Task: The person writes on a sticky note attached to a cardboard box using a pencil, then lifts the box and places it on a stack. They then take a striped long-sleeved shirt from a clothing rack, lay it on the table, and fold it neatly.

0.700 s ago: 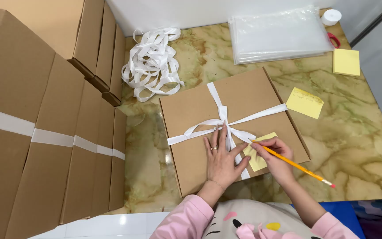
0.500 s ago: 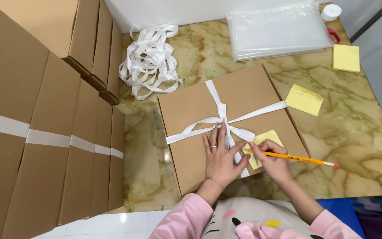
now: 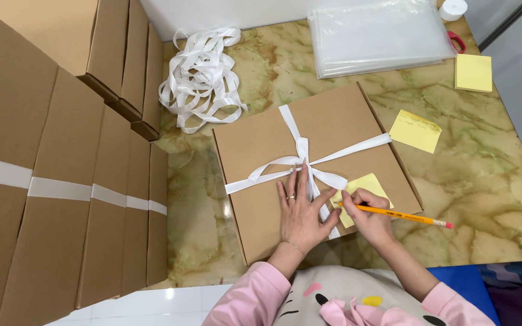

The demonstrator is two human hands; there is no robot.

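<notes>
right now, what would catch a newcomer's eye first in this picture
At the centre, a flat brown box tied with a white ribbon lies on the marbled table. The left hand presses flat on the box, while the right hand holds an orange pencil over a yellow note stuck to the lid. A wall of stacked cartons fills the left, with a loose ribbon heap beside them.

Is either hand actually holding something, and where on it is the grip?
The right hand holds an orange pencil near its writing end, tip on a yellow sticky note. The left hand holds nothing; it lies flat on the ribboned cardboard box.
</notes>
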